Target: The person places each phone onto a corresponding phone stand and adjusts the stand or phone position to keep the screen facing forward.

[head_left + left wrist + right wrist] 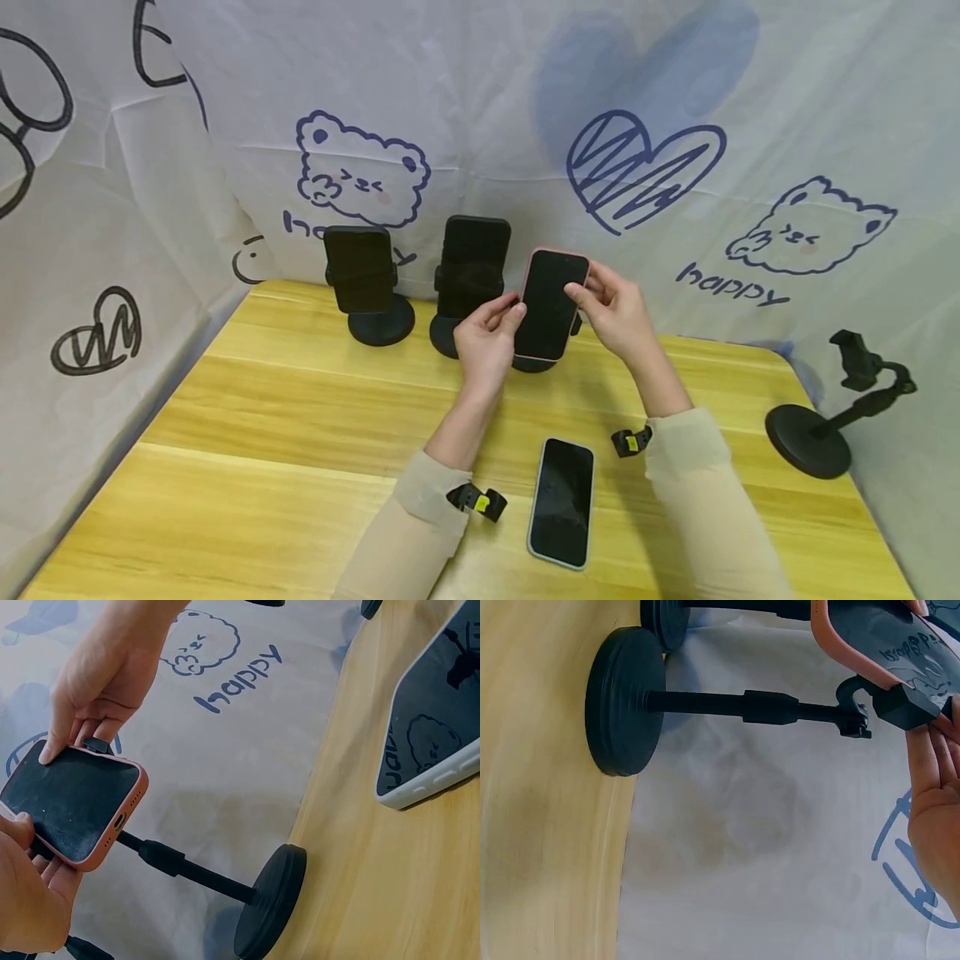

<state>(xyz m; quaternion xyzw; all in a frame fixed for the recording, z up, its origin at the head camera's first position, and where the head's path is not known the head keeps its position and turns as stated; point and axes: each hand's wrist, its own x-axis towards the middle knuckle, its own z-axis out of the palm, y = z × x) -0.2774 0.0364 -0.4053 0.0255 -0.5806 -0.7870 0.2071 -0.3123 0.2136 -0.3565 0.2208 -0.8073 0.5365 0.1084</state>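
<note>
the left hand (483, 343) and right hand (615, 312) pinch opposite edges of the pink phone (552, 307), seemingly to steady it at the clamp (906, 706) of its stand (769, 707). the white phone (561, 504) lies on the table (262, 467) (within easy reach).

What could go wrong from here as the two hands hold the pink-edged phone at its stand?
The pink-edged phone might slip if the left hand and right hand release it before the clamp grips firmly. Pushing hard could tip the slender stand. The left sleeve might brush the pale-edged phone lying on the table.
</note>
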